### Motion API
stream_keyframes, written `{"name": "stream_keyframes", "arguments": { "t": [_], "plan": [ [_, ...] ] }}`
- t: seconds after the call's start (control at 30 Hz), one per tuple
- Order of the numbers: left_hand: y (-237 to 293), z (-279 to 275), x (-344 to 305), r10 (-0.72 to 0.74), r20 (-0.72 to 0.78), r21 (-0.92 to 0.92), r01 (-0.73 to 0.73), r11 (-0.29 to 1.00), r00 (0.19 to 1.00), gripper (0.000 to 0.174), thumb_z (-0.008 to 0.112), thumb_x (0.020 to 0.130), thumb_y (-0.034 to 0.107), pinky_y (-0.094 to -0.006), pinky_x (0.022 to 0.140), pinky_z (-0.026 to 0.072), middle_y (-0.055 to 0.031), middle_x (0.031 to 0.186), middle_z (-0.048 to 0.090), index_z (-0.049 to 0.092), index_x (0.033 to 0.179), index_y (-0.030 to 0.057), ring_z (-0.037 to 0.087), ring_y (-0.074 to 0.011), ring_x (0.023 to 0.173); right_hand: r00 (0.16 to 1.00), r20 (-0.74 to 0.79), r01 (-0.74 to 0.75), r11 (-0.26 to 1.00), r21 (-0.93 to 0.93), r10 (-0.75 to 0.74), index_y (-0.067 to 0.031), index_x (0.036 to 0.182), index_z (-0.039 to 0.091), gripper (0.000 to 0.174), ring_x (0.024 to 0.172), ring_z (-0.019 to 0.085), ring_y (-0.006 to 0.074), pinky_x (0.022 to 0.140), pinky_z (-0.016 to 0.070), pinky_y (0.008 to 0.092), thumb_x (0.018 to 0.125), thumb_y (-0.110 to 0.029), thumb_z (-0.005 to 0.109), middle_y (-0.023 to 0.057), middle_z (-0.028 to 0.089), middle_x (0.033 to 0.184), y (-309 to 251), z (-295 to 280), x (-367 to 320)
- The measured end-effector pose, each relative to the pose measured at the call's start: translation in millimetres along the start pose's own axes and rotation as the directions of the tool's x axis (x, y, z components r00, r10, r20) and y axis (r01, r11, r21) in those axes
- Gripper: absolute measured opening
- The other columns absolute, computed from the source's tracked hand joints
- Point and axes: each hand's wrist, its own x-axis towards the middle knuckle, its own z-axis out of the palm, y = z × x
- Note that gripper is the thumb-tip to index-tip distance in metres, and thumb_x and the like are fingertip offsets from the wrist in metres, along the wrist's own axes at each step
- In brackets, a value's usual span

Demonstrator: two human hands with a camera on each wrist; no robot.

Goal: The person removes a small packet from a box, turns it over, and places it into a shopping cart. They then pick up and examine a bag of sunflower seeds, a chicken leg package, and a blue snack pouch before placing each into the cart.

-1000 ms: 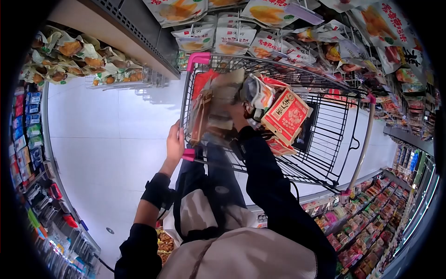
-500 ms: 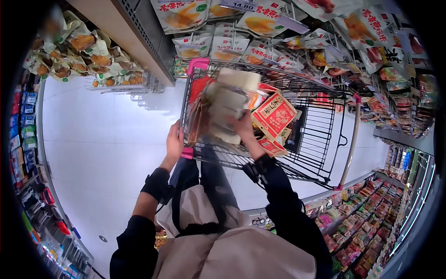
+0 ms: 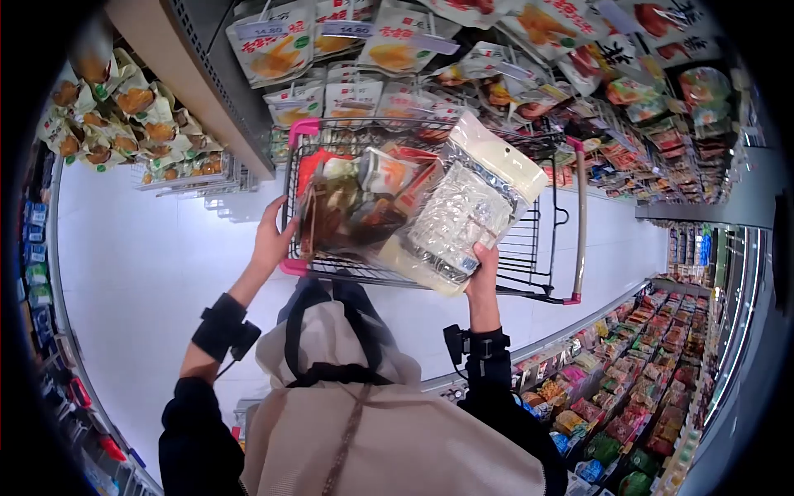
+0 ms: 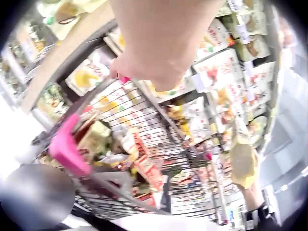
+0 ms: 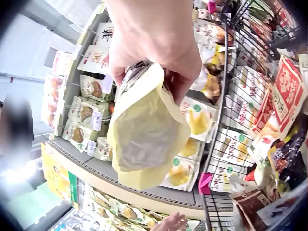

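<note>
My right hand (image 3: 484,273) pinches the edge of a large cream food pouch (image 3: 463,211), thumb on its silvery, crinkled face. The pouch is tilted over the middle of the shopping cart (image 3: 304,128). In the right wrist view the pouch's pale yellow side (image 5: 149,137) hangs below the fingers. At the cart's left end is my left hand (image 3: 269,236), its fingers loosely extended next to the rim. The right wrist view shows that left hand (image 5: 171,222) with fingers spread. Under the pouch, the cart holds red-and-cream packs (image 5: 290,84) and a brown bag (image 5: 250,204).
Hanging white snack pouches (image 3: 273,45) line the rack right behind the cart. A shelf divider (image 3: 203,83) juts out at upper left, with bagged goods (image 3: 124,116) beyond it. Bins of packaged food (image 3: 628,388) stand at lower right. Pale floor tiles (image 3: 149,273) lie to the left.
My right hand has lifted the cream pouch from the cart's left part and moved it right. My left hand has come away from the cart rim. The cart sits further left in view.
</note>
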Motion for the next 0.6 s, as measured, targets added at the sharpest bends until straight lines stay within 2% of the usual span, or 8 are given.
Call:
{"name": "stream_keyframes", "arguments": {
  "t": [0.07,0.13,0.2,0.27,0.33,0.37,0.47,0.6],
  "plan": [
    [78.2,-19.9,3.5,0.018,0.165,-0.108,0.000,0.994,0.986,0.042,0.058,0.079,0.010,-0.0319,0.090,0.0378,-0.0141,0.116,0.050,0.044,0.118,0.0027,0.049,-0.0250,0.107,0.999,0.031,0.046,0.996,-0.070,-0.044,0.0047,0.121,0.035,0.067,0.100,0.053,0.0249,0.085,0.0451,0.0346,0.066,-0.024,0.063,0.0150,0.050,0.112,-14.0,4.3,-13.9],
    [138.9,-31.8,0.0,0.071,0.318,-0.201,-0.006,0.980,0.946,0.040,0.054,0.082,0.008,-0.0342,0.093,0.0355,-0.0098,0.119,0.049,0.043,0.120,0.0049,0.046,-0.0199,0.111,0.990,0.083,0.118,0.990,-0.080,-0.111,0.0053,0.122,0.033,0.072,0.100,0.053,0.0260,0.085,0.0452,0.0357,0.064,-0.023,0.064,0.0162,0.049,0.113,-29.5,14.7,-27.5],
    [184.4,-36.1,-6.7,0.150,0.394,-0.368,0.005,0.930,0.907,0.042,0.054,0.081,0.005,-0.0334,0.093,0.0350,-0.0084,0.119,0.049,0.042,0.121,0.0047,0.045,-0.0184,0.112,0.967,0.169,0.202,0.977,-0.064,-0.189,0.0056,0.123,0.032,0.074,0.099,0.054,0.0266,0.085,0.0453,0.0360,0.063,-0.022,0.064,0.0167,0.049,0.113,-40.4,20.2,-37.1],
    [215.1,-31.6,-18.8,0.203,0.456,-0.496,0.058,0.866,0.866,0.045,0.054,0.080,0.002,-0.0325,0.094,0.0347,-0.0072,0.119,0.048,0.040,0.122,0.0044,0.045,-0.0171,0.112,0.961,0.208,0.198,0.979,-0.052,-0.184,0.0068,0.123,0.030,0.078,0.099,0.053,0.0266,0.084,0.0452,0.0357,0.061,-0.022,0.067,0.0169,0.049,0.113,-48.9,21.4,-47.9],
    [234.5,-23.3,-30.3,0.238,0.512,-0.586,0.132,0.800,0.826,0.049,0.055,0.078,-0.001,-0.0315,0.094,0.0346,-0.0063,0.119,0.048,0.038,0.123,0.0039,0.045,-0.0160,0.111,0.949,0.251,0.208,0.977,-0.046,-0.190,0.0073,0.123,0.030,0.079,0.099,0.053,0.0262,0.084,0.0452,0.0356,0.060,-0.022,0.068,0.0168,0.049,0.113,-55.1,23.5,-56.0],
    [228.2,-10.7,-33.9,0.339,0.436,-0.555,-0.048,0.831,0.834,0.052,0.064,0.077,0.013,-0.0273,0.086,0.0413,-0.0088,0.113,0.051,0.040,0.121,0.0023,0.049,-0.0149,0.103,0.949,0.249,0.206,0.978,-0.032,-0.192,0.0079,0.122,0.032,0.080,0.099,0.054,0.0251,0.083,0.0452,0.0349,0.059,-0.021,0.070,0.0162,0.049,0.112,-59.2,26.9,-60.3],
    [238.9,-1.2,-48.6,0.261,0.538,-0.485,0.041,0.874,0.802,0.060,0.069,0.073,0.017,-0.0272,0.084,0.0420,-0.0109,0.110,0.052,0.038,0.122,-0.0011,0.050,-0.0157,0.101,0.934,0.278,0.243,0.969,-0.035,-0.224,0.0066,0.119,0.036,0.073,0.099,0.052,0.0208,0.085,0.0417,0.0313,0.059,-0.017,0.070,0.0141,0.051,0.110,-66.7,28.0,-69.2],
    [234.3,10.0,-62.3,0.197,0.523,-0.514,0.122,0.849,0.829,0.069,0.072,0.070,0.020,-0.0266,0.082,0.0421,-0.0104,0.107,0.053,0.036,0.123,-0.0029,0.051,-0.0139,0.099,0.915,0.333,0.256,0.965,-0.048,-0.226,0.0072,0.119,0.035,0.073,0.098,0.052,0.0198,0.085,0.0408,0.0309,0.060,-0.018,0.070,0.0136,0.051,0.109,-74.7,22.8,-71.2]
  ]
}}
